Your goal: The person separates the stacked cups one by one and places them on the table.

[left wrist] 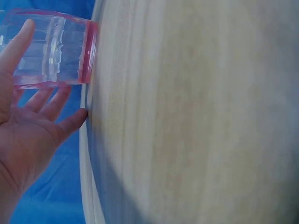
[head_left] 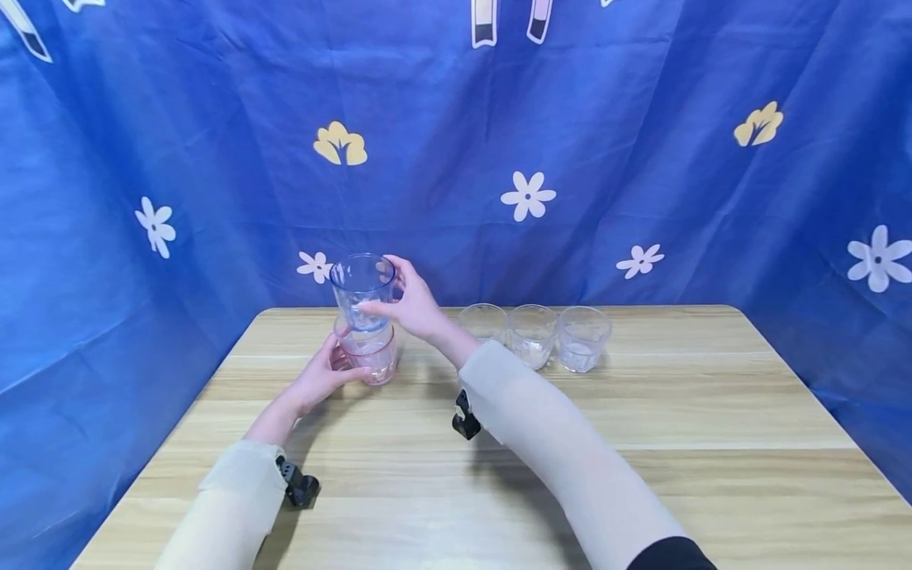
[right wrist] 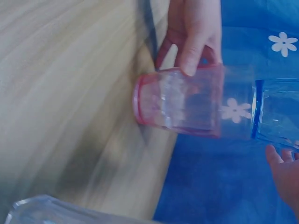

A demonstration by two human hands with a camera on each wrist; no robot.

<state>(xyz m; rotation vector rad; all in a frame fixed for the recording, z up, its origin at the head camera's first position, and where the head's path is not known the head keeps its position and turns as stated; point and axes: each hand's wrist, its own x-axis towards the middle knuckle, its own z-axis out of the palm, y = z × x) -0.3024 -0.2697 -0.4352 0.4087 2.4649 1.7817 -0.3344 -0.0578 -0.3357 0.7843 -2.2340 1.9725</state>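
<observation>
A pink-tinted plastic cup stands upright on the table, its pink base showing in the left wrist view. My left hand holds it from the left side, thumb in front and fingers behind. A colourless cup sits nested in the pink cup, with its upper part above the pink rim. Above them, my right hand grips a blue-tinted cup from the right, upright with its blue rim up. In the right wrist view the blue base is close to the colourless cup's rim; whether they touch I cannot tell.
Three clear cups stand in a row right of my right hand: a left one, a middle one and a right one. They are near the back edge of the wooden table. A blue patterned cloth hangs behind.
</observation>
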